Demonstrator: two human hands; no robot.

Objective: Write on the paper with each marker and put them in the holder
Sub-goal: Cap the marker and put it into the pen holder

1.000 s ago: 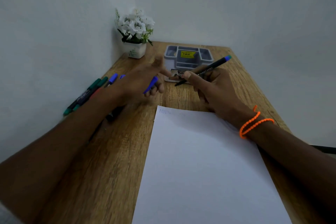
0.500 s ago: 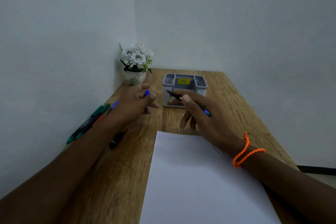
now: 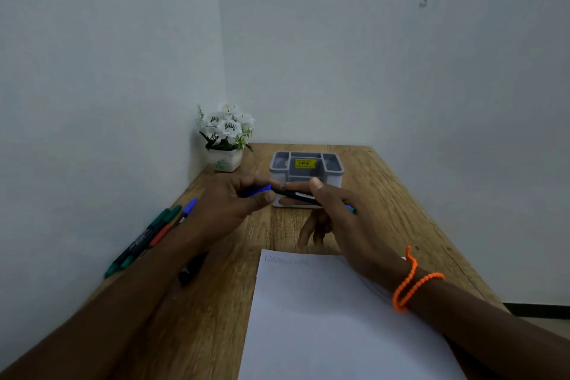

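Blue cap (image 3: pixel 258 190): I'm pinching it in the left hand (image 3: pixel 226 210).
Marker (image 3: pixel 300 196): right hand (image 3: pixel 345 219) is gripping it, at 6 o'clock of holder (image 3: pixel 336 167).
Capping: I'm lining them up straight, then pressing.
Paper (image 3: pixel 324 318): lying at 6 o'clock of the hands.

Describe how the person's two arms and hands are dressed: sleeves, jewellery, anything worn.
Both forearms are bare, with no sleeve over them in the head view. The left hand shows no ring, watch or band on its visible parts. The right hand also shows no ring, but its wrist carries a bright orange beaded cord, looped around twice with one loose end sticking up.
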